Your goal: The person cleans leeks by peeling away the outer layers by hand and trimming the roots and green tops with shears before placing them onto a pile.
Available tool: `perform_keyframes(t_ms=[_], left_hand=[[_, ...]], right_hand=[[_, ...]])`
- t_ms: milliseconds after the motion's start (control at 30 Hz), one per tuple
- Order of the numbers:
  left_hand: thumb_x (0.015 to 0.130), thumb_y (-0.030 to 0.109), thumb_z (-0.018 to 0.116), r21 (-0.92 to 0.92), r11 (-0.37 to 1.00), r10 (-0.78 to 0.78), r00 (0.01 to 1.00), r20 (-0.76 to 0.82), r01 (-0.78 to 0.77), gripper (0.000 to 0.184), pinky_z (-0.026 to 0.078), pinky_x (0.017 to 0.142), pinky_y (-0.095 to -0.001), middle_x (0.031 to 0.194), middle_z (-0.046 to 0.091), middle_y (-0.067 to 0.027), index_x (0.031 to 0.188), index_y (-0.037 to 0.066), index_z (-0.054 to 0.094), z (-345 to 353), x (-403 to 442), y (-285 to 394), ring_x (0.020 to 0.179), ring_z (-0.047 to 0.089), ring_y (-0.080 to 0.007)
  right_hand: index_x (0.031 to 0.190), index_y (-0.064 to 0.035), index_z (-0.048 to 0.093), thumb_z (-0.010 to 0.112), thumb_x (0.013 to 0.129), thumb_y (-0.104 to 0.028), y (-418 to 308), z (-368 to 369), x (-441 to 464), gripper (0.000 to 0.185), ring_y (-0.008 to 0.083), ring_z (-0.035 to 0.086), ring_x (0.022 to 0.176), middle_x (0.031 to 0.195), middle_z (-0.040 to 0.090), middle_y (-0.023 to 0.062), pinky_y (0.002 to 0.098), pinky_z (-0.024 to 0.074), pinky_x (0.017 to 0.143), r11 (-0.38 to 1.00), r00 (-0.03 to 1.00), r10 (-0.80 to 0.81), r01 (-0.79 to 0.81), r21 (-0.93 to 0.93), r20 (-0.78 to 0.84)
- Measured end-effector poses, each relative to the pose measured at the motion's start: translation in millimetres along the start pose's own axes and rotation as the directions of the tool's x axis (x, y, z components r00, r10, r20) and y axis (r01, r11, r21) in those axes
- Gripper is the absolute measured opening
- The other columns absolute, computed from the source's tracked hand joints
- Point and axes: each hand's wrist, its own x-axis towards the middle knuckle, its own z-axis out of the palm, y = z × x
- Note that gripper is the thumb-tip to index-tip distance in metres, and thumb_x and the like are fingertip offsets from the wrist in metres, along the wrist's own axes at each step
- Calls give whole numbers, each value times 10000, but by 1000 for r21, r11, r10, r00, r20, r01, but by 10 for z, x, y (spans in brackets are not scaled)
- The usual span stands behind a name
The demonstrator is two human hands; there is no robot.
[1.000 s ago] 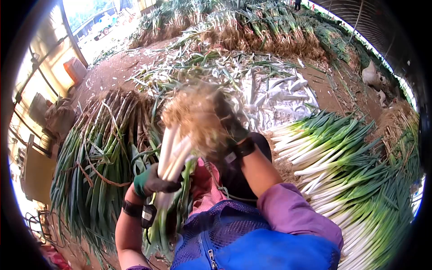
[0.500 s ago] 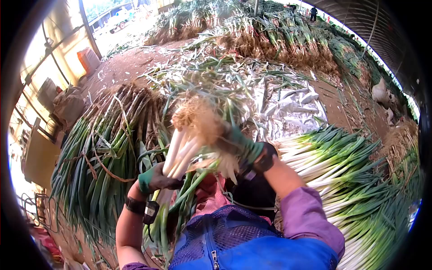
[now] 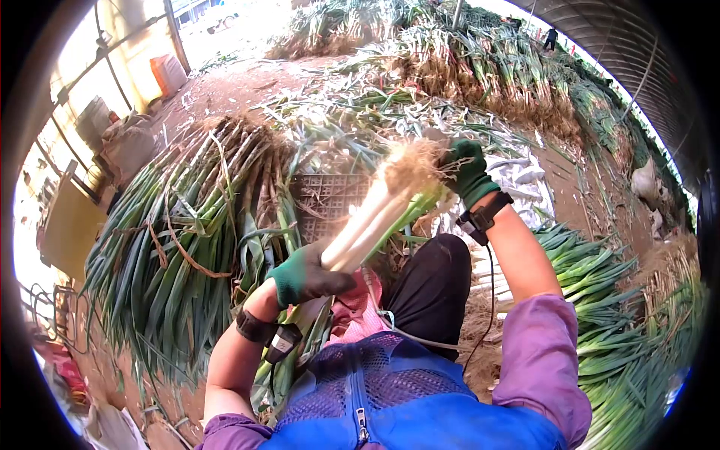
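Observation:
My left hand (image 3: 311, 275), in a green and dark glove, is wrapped round the white stems of a small bunch of long green onions (image 3: 367, 225). The bunch slants up to the right, and its tan roots (image 3: 409, 166) point away from me. At the root end is my right hand (image 3: 469, 174), gloved too, with curled fingers; the roots partly hide what they hold. A green leaf (image 3: 420, 210) hangs beside the stems. Left of the bunch lies a big heap of untrimmed green onions (image 3: 180, 232), roots away from me.
Cleaned green onions (image 3: 600, 330) lie in rows at my right. A plastic crate (image 3: 322, 196) stands beyond my left hand. Leaf scraps (image 3: 337, 112) and white sheeting (image 3: 525, 180) cover the ground ahead. Stacked onion bundles (image 3: 480, 75) line the back, where a person (image 3: 551, 39) stands.
My right hand has moved right and away from the bunch's middle to its root end. My left hand has shifted right with the bunch, which now tilts further right. The crate has come into sight.

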Motion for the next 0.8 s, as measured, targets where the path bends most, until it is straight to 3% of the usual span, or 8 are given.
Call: perform_keyframes(t_ms=[167, 267, 433, 500, 600, 700, 767, 800], left_hand=[[680, 195, 878, 102, 992, 71, 997, 4, -71, 712, 484, 967, -344, 1129, 690, -85, 1314, 53, 587, -262, -556, -257, 1059, 638, -185], [673, 68, 886, -208, 976, -112, 966, -233, 63, 680, 542, 837, -335, 1051, 677, -61, 1280, 44, 580, -484, -667, -619, 924, 649, -167], [714, 83, 844, -263, 964, -53, 959, -278, -23, 452, 546, 701, -278, 888, 666, -41, 1098, 2, 621, -848, -326, -650, 761, 638, -124], [726, 101, 835, -255, 967, -60, 952, -299, -19, 448, 550, 700, -276, 886, 681, -58, 1100, -12, 617, -956, -313, -522, 773, 662, -138], [742, 90, 821, -284, 958, -55, 942, -331, -44, 477, 562, 732, -282, 931, 698, -77, 1153, -30, 611, -1153, -314, -461, 788, 675, -148], [751, 127, 807, -236, 969, -29, 925, -380, -67, 386, 542, 711, -280, 860, 689, -59, 1068, -14, 638, -1237, -365, -196, 759, 661, -139], [756, 170, 802, -205, 977, -24, 917, -397, -63, 293, 524, 688, -271, 798, 670, -29, 959, 10, 662, -1275, -367, -63, 710, 639, -122], [752, 186, 807, -180, 983, -30, 932, -362, -39, 385, 539, 758, -286, 885, 706, -71, 1051, -14, 670, -1305, -376, 11, 800, 674, -144]], right_hand=[[773, -86, 589, 493, 962, -287, 779, -1148, 105, 293, 294, 588, 713, 741, 572, 116, 425, 451, 613, 929, 962, 246, -270, -253, -121], [867, -85, 589, 494, 960, -314, 1297, -1793, -240, 265, 299, 581, 806, 838, 574, 133, 418, 440, 693, 860, 908, 397, -420, -291, -135], [1025, -83, 590, 496, 959, -359, 1438, -1829, -1533, 299, 308, 570, 960, 1001, 576, 162, 407, 422, 826, 750, 738, 639, -535, -388, 217], [1088, -83, 590, 496, 958, -377, 1106, -1584, -2340, 335, 311, 565, 1022, 1066, 577, 174, 403, 415, 879, 736, 552, 676, -526, -426, 487], [1182, -82, 591, 497, 957, -404, 170, -1336, -3645, 404, 317, 559, 1115, 1163, 579, 191, 396, 404, 959, 768, 114, 538, -475, -430, 835], [1277, -81, 591, 499, 956, -431, -748, -1335, -4672, 484, 322, 552, 1207, 1261, 580, 209, 389, 393, 1039, 804, -257, 218, -500, -322, 942], [1340, -81, 592, 499, 955, -449, -914, -1309, -4908, 541, 326, 547, 1269, 1326, 581, 220, 385, 386, 1092, 819, -366, 111, -494, -294, 924], [1371, -81, 592, 500, 955, -458, -819, -1249, -4924, 570, 327, 545, 1300, 1358, 582, 226, 383, 383, 1119, 859, -390, 152, -403, -317, 908]])
